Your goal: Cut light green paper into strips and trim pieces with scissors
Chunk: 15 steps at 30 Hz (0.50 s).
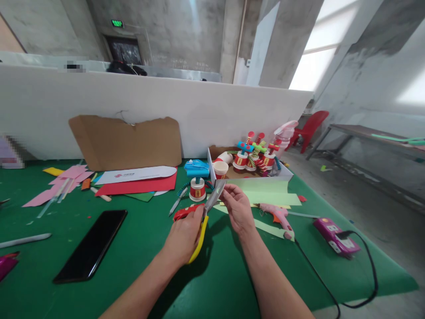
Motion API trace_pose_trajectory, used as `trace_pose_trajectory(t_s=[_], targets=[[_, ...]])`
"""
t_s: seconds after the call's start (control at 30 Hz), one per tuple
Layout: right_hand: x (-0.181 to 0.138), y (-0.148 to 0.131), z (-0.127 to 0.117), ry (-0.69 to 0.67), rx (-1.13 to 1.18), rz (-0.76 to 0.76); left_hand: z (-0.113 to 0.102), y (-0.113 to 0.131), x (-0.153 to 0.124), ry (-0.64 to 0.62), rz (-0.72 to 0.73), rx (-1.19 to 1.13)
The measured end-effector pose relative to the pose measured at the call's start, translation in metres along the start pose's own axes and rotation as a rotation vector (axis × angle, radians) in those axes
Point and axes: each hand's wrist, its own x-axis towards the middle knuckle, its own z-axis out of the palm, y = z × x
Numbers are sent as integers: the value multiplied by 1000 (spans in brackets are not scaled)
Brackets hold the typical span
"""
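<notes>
My left hand [186, 237] is closed around a pair of scissors [198, 241] with a yellow handle loop. A red piece [186, 212] shows beside its fingers; I cannot tell whether it is the other handle loop. The blades point up and away, toward my right hand [238, 207]. That hand is pinched at the blade tips, and whatever lies between its fingers is too small to name. Just beyond the scissors stands a paper-cup figure [198, 189] with a red band and dark green coiled arms. A capped pen [178, 202] lies beside it.
Behind, a box [252, 173] holds several cup figures. A pink glue gun [278, 215] lies right, near light green paper [268, 191] and a purple power block [335, 237] with a black cable. Left are a phone [93, 246], pink paper strips [68, 179] and a cardboard sheet [129, 144].
</notes>
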Motion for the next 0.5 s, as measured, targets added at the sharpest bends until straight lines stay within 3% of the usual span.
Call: trace_pose_trajectory(t_s=[0.5], targets=[[2, -2, -1, 16, -28, -32, -1, 2, -1, -21, 10, 12]])
